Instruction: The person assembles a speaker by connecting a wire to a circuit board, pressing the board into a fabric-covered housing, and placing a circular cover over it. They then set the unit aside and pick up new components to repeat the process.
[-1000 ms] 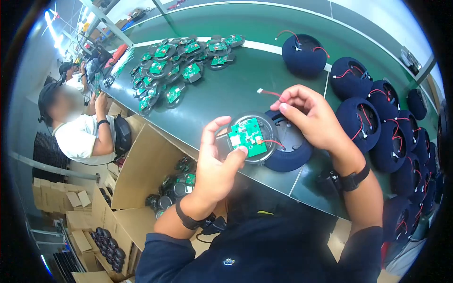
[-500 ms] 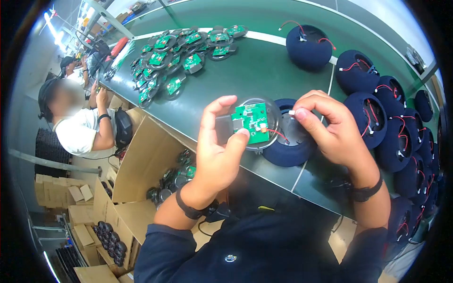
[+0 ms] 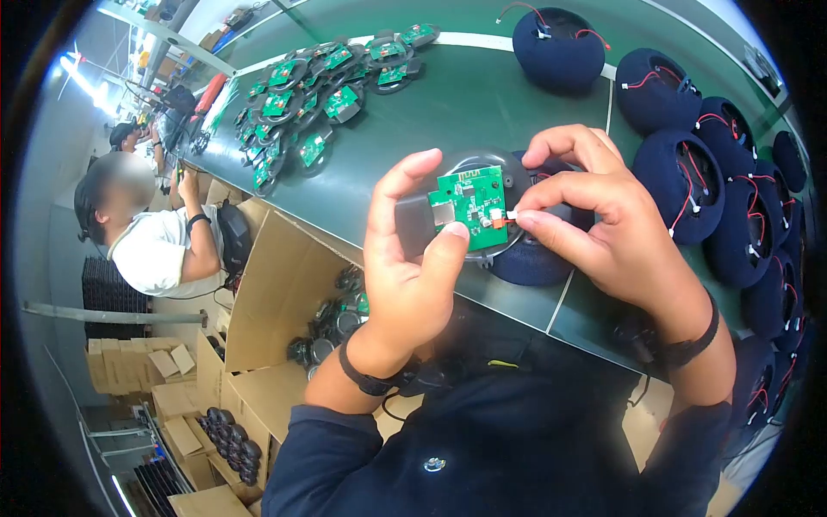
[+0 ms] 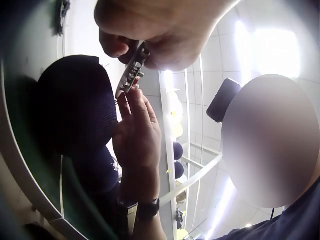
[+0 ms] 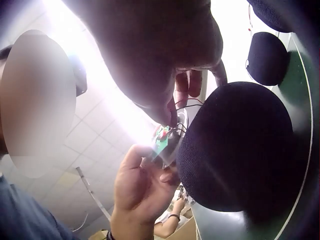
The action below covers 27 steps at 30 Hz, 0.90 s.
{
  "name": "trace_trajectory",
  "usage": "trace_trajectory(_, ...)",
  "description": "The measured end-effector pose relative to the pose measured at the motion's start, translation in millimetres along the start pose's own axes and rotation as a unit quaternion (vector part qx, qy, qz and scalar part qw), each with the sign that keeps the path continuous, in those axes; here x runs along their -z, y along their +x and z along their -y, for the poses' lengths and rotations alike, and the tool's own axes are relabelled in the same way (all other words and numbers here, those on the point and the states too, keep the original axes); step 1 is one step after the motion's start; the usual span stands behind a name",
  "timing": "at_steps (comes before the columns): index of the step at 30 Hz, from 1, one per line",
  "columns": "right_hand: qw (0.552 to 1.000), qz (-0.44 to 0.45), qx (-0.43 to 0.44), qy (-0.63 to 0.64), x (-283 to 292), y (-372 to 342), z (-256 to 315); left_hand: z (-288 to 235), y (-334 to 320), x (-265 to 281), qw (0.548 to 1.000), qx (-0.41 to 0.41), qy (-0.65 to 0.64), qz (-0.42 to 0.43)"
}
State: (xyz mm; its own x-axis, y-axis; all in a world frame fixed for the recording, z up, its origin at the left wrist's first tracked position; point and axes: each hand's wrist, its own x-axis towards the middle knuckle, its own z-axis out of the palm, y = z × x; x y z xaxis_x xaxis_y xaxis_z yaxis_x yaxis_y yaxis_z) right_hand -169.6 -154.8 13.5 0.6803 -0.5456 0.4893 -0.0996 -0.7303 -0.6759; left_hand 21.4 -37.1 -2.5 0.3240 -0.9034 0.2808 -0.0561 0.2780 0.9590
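My left hand (image 3: 405,293) grips a round black plastic disc (image 3: 495,161) bearing a green circuit board (image 3: 469,194), the thumb lying on the board's lower edge. With thumb and forefinger, my right hand (image 3: 620,215) pinches a small white wire connector (image 3: 513,214) right at the orange-and-white socket on the board's right side. Under the hands sits a navy fabric-covered round shell (image 3: 530,265) on the table, partly hidden by the disc and right hand. In the right wrist view, thin wires (image 5: 190,104) run beside the shell.
Many similar discs with boards (image 3: 293,103) are heaped at the table's back left. Navy shells with red wires (image 3: 680,185) crowd the right side. An open cardboard box (image 3: 284,302) of parts stands below the left table edge. Another person (image 3: 159,241) sits at the left.
My right hand has brought the wire connector down and left, from above the shell to the board's socket. The left hand keeps its hold on the disc, now slightly farther right.
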Motion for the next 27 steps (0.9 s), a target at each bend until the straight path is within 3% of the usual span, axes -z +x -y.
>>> trace_trajectory(16, 1.0, -0.008, 0.003, -0.023, 4.0, -1.5, 5.3, 8.5, 0.8, 0.3, 0.999, -0.026, -0.01, 0.021)
trace_trajectory(27, 0.995, -0.01, -0.09, 0.045, 1.5, -5.7, 4.5, 9.2, 2.6, 4.6, 0.998, -0.015, -0.032, 0.061)
